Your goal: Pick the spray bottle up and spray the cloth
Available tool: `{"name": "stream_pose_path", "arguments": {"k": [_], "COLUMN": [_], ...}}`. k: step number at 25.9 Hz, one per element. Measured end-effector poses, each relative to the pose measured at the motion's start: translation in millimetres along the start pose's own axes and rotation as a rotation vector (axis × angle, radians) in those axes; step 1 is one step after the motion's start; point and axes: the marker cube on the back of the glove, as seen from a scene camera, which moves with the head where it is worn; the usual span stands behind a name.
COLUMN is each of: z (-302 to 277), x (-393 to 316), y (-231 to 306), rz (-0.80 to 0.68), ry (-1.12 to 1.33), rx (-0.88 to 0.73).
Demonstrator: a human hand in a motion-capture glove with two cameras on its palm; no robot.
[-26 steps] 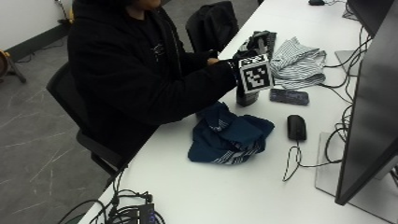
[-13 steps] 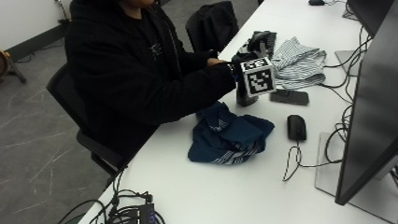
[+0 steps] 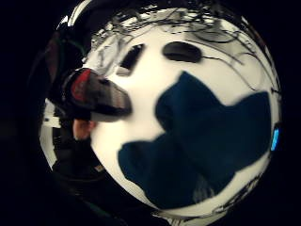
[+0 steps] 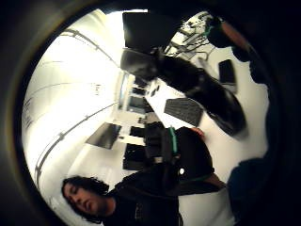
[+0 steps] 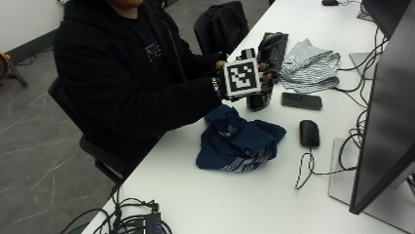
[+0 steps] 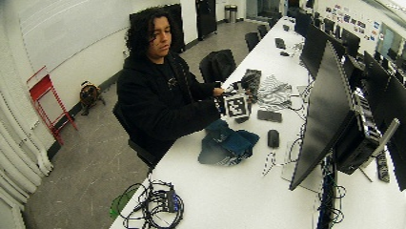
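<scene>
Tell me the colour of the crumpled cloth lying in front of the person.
Dark blue cloth, with white stripes along one edge; clearest in the outside view.

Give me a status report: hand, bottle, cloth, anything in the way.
Right hand grips the spray bottle, upright beside the phone. Blue cloth lies bunched on the table, just below the hand. Mouse beside the cloth, not blocking.

Dark spray bottle upright on table, just beside crumpled navy cloth.
</scene>
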Motion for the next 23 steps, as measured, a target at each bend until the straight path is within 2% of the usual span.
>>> {"name": "stream_pose_path", "arguments": {"k": [5, 12, 16, 20, 23], "z": [-31.3, -45.3, -40.6, -29.1, -29.3], "x": [19.1, 33.4, 35.5, 41.1, 40.6], "y": [46.0, 105.7, 125.7, 111.6, 134.1], "rz": [0.062, 0.146, 0.165, 0.203, 0.191], "ry": [0.251, 0.581, 0.627, 0.639, 0.639], "rx": [-0.069, -0.144, -0.158, -0.128, -0.161]}}
